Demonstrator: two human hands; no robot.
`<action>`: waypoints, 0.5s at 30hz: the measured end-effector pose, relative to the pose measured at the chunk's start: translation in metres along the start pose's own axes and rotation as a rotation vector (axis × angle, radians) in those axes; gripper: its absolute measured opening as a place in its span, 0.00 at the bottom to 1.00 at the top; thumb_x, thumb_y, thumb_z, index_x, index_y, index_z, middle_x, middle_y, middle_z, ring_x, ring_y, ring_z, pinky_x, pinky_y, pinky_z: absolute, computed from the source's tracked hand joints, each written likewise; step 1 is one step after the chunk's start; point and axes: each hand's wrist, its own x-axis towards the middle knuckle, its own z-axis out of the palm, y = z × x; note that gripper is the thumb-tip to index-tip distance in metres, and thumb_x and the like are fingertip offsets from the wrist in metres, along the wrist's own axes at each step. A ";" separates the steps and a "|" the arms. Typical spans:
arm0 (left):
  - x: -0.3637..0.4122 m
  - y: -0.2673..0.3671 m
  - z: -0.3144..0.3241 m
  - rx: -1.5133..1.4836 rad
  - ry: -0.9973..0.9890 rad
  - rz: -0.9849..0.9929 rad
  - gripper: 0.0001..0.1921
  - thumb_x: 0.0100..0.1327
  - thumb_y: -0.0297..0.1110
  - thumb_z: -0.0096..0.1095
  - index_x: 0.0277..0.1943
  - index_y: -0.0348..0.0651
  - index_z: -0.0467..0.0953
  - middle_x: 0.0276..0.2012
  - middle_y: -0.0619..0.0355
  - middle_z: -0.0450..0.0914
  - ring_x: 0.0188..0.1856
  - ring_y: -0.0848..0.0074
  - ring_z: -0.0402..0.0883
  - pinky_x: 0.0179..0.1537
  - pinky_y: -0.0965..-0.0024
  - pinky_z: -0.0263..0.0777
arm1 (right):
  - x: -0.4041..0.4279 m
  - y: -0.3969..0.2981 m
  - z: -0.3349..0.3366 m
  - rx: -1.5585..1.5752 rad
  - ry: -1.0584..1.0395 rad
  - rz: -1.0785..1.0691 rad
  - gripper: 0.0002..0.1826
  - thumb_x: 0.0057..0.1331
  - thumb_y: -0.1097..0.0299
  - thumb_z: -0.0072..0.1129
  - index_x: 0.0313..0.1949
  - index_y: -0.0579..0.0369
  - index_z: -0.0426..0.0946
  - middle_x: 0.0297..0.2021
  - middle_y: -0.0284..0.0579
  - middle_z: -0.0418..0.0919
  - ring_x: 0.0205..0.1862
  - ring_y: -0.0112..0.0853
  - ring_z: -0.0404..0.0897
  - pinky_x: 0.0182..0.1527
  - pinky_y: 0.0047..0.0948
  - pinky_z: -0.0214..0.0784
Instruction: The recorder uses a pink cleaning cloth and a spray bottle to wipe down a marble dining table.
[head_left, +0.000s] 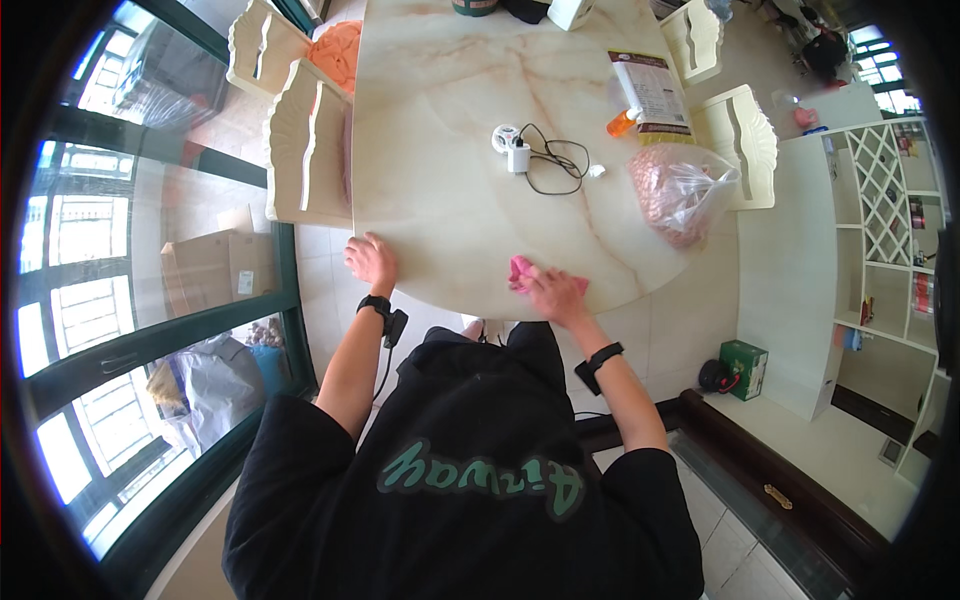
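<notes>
My right hand (555, 295) presses a bunched pink cloth (519, 268) onto the marble-patterned table (465, 225), close to its rounded near edge. The cloth is partly hidden under the fingers. At the table's left corner rests my left hand (371, 262), with no object in it and its fingers slightly spread over the edge. Beyond the cloth, a white charger (518, 159) with a coiled black cable (559, 160) lies against a round white power socket (505, 138). A clear plastic bag of reddish-brown nuts or beans (667, 195) sits at the right edge.
An orange spray bottle (622, 122) and a printed packet (654, 97) lie at the right. Cream chairs (307, 142) flank the table. A white container (570, 12) and a green tub (475, 6) stand at the far end. Green-framed glass doors (172, 342) are on the left.
</notes>
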 end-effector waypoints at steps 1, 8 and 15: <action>0.000 -0.003 0.001 -0.039 0.038 0.039 0.22 0.72 0.49 0.41 0.51 0.35 0.69 0.50 0.42 0.72 0.54 0.49 0.71 0.52 0.47 0.67 | -0.007 0.018 0.001 -0.044 -0.023 -0.063 0.15 0.62 0.69 0.56 0.49 0.51 0.74 0.50 0.42 0.74 0.45 0.42 0.76 0.44 0.46 0.71; -0.006 0.004 -0.004 -0.049 0.071 0.037 0.22 0.72 0.49 0.41 0.48 0.33 0.67 0.48 0.42 0.72 0.53 0.50 0.70 0.53 0.51 0.66 | 0.001 0.064 -0.013 -0.221 0.301 0.797 0.17 0.62 0.70 0.55 0.52 0.48 0.74 0.49 0.40 0.76 0.42 0.44 0.75 0.41 0.48 0.69; -0.001 0.001 -0.002 0.005 0.100 0.033 0.24 0.72 0.49 0.39 0.48 0.31 0.66 0.47 0.41 0.72 0.53 0.49 0.71 0.53 0.50 0.66 | 0.050 -0.088 0.031 -0.035 0.020 -0.007 0.22 0.62 0.66 0.52 0.57 0.35 0.73 0.53 0.36 0.73 0.44 0.35 0.75 0.41 0.41 0.70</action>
